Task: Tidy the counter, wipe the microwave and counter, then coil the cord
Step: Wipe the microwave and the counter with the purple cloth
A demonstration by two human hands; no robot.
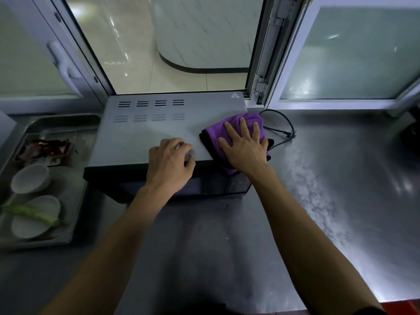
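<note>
A grey microwave [145,133] with a black front stands on the steel counter [329,178] below an open window. My right hand [246,146] lies flat with spread fingers on a purple cloth [229,125], which covers the microwave's top right corner and hangs over its edge. My left hand [170,162] rests on the top's front edge with its fingers curled; nothing shows in it. The black cord [287,127] loops on the counter just right of the microwave, its plug lying loose.
A steel tray [77,201] at the left holds two white bowls [30,178], a green vegetable stalk [34,215] and a small dish of red chillies [45,147]. Window frames and a hinge [261,87] rise behind the microwave. A dark object [411,133] sits at the far right.
</note>
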